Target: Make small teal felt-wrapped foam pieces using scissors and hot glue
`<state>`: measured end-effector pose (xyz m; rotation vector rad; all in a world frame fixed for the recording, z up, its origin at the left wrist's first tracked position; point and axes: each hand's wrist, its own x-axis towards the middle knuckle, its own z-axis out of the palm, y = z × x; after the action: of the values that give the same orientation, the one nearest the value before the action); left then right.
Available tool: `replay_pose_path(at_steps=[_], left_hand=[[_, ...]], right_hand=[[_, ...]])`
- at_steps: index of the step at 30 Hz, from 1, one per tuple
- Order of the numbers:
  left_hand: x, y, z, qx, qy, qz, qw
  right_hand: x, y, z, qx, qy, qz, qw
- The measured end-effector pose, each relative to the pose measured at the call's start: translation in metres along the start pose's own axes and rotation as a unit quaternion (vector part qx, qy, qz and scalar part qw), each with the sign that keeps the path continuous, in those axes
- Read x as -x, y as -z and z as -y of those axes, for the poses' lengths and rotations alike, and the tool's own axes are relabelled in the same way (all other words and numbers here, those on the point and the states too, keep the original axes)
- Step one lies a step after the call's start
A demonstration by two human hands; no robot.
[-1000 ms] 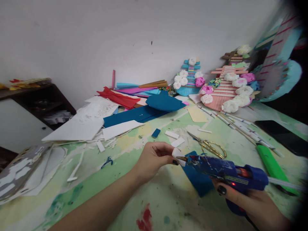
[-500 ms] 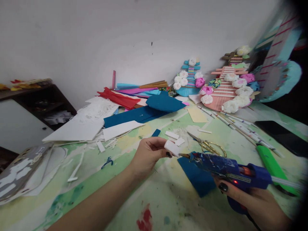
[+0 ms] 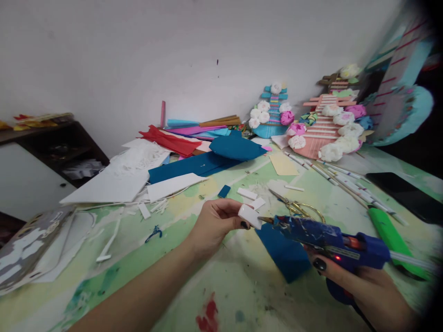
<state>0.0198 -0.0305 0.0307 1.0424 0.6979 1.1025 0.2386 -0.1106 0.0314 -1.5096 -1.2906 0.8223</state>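
Pinched between the fingertips of my left hand [image 3: 215, 221] is a small white foam piece [image 3: 249, 216], tilted and held above the table. My right hand [image 3: 360, 276] is wrapped round the grip of a blue glue gun [image 3: 325, 237] with a red light lit on its side. The gun's metal nozzle points left and meets, or nearly meets, the foam piece's right edge. Below the nozzle lies a dark blue sheet [image 3: 285, 253]. Small white strips [image 3: 247, 193] and a small blue piece [image 3: 224, 191] lie just beyond my left hand.
Gold-handled scissors [image 3: 297, 205] lie behind the glue gun. A green cutter [image 3: 391, 240] and a black phone [image 3: 408, 191] are at the right. White foam sheets [image 3: 110, 186] and blue sheets [image 3: 180, 168] lie farther back. Flower-decorated crafts [image 3: 273, 110] stand by the wall.
The white foam piece has tilted and shifted slightly right and down in my left hand. The glue gun has moved only a little, its nozzle now closer to the foam's edge.
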Motion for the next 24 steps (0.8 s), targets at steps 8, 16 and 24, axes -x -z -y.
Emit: replay_pose_path(at_steps=[8, 16, 24], left_hand=[[0.001, -0.003, 0.000, -0.015, 0.030, 0.031, 0.999], [0.004, -0.005, 0.002, -0.040, 0.047, 0.053, 0.997], [0.006, -0.007, 0.002, -0.050, 0.065, 0.050, 0.995]], right_hand=[[0.002, 0.001, 0.000, -0.005, -0.045, 0.002, 0.999], [0.001, 0.006, -0.001, 0.049, -0.017, 0.028, 0.998], [0.004, 0.006, 0.000, 0.058, -0.034, 0.020, 0.998]])
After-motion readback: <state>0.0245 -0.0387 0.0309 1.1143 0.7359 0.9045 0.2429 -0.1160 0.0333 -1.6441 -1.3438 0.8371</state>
